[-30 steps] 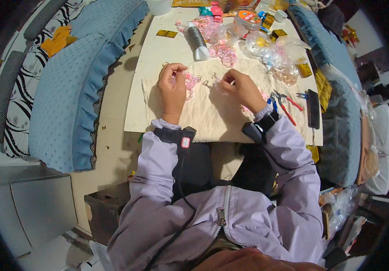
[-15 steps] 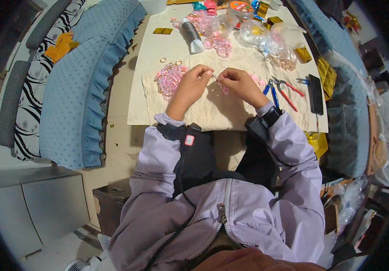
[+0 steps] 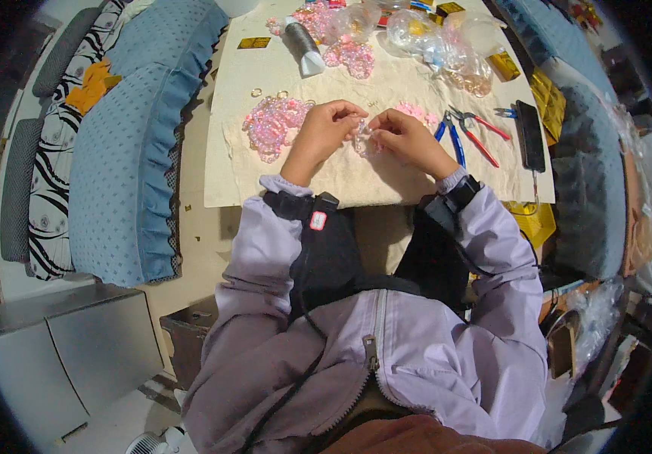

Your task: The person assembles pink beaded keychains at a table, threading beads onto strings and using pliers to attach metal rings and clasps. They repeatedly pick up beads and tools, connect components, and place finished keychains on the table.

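Observation:
Over the cloth-covered table front, my left hand (image 3: 324,138) and my right hand (image 3: 411,141) face each other, both pinching. Between their fingertips hangs a strand of clear and pink beads (image 3: 363,142), partly hidden by the fingers. Left of my left hand lies a heap of pink beaded strands (image 3: 271,125), with a gold ring (image 3: 256,92) just beyond it. Behind my right hand is a small group of pink beads (image 3: 418,113). Blue-handled pliers (image 3: 453,140) and red-handled pliers (image 3: 482,140) rest to its right.
A dark roll (image 3: 302,45) and another pink bead pile (image 3: 350,58) lie farther back. Clear plastic bags (image 3: 417,38) and a bag of gold rings (image 3: 468,79) sit at the back right. A black phone (image 3: 529,136) lies by the right edge. Blue-covered seats (image 3: 125,151) flank the table.
The table has shifted slightly left and up in view. My fingertips have changed their hold, and more of the bead strand hangs visible between them.

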Demonstrator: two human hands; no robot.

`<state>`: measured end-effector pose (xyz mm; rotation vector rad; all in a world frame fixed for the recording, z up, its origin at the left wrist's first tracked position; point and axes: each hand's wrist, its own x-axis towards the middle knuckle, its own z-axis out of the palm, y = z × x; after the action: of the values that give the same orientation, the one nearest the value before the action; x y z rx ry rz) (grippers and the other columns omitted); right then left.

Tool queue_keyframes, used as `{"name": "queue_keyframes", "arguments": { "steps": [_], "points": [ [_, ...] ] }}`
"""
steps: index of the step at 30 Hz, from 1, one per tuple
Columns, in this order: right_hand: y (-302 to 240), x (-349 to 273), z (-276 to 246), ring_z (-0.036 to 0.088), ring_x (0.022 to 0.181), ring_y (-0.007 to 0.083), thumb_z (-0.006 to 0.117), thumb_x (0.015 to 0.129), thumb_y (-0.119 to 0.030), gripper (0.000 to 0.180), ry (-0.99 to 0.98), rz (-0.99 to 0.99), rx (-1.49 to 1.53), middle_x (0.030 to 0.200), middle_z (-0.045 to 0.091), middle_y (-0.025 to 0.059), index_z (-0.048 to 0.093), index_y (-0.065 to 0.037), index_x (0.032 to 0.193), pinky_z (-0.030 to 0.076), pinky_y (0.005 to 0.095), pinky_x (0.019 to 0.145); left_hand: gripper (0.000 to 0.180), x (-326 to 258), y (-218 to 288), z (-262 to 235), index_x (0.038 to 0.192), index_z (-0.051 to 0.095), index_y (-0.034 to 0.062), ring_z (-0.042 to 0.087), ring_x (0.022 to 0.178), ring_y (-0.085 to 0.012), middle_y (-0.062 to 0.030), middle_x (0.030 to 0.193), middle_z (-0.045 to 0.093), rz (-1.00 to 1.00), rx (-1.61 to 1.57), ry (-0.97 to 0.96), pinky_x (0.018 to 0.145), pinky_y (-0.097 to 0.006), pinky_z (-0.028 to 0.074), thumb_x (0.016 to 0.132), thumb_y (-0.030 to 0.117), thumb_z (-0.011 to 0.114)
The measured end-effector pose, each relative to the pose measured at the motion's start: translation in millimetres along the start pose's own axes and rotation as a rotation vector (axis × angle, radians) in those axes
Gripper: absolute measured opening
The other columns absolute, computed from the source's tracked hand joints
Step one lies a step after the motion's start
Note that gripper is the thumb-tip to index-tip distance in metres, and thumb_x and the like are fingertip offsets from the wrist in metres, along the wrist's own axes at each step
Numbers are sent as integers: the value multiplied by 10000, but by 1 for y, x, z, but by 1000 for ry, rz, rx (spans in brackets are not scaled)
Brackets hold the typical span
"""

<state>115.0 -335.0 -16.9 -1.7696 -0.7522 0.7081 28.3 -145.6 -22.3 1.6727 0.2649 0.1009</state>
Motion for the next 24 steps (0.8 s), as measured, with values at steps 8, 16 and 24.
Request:
{"name": "queue_keyframes", "arguments": {
  "steps": [8, 16, 24],
  "points": [
    [6, -34, -22, 669, 820, 217, 671, 927, -155, 210, 268, -227, -293, 952, 696, 121, 655, -25, 1091, 529, 329, 754, 200, 16, -12, -1, 922, 743, -3, 670, 855, -278, -147, 898, 683, 369, 466, 85, 793, -356, 528, 839, -44, 567],
    [17, -52, -49, 576, 745, 134, 656, 954, -92, 135, 329, -195, -390, 950, 667, 47, 672, -21, 1068, 486, 275, 697, 195, 33, -8, 1, 938, 719, -2, 662, 886, -300, -149, 938, 673, 421, 474, 61, 809, -369, 522, 847, -62, 557],
    [19, -57, -53, 649, 832, 268, 677, 926, -117, 157, 372, -228, -491, 963, 640, 130, 651, -35, 1058, 521, 352, 741, 219, 27, -4, -6, 1061, 708, 3, 651, 946, -220, -103, 1037, 629, 350, 424, -14, 845, -313, 518, 876, -41, 600]
  ]
}}
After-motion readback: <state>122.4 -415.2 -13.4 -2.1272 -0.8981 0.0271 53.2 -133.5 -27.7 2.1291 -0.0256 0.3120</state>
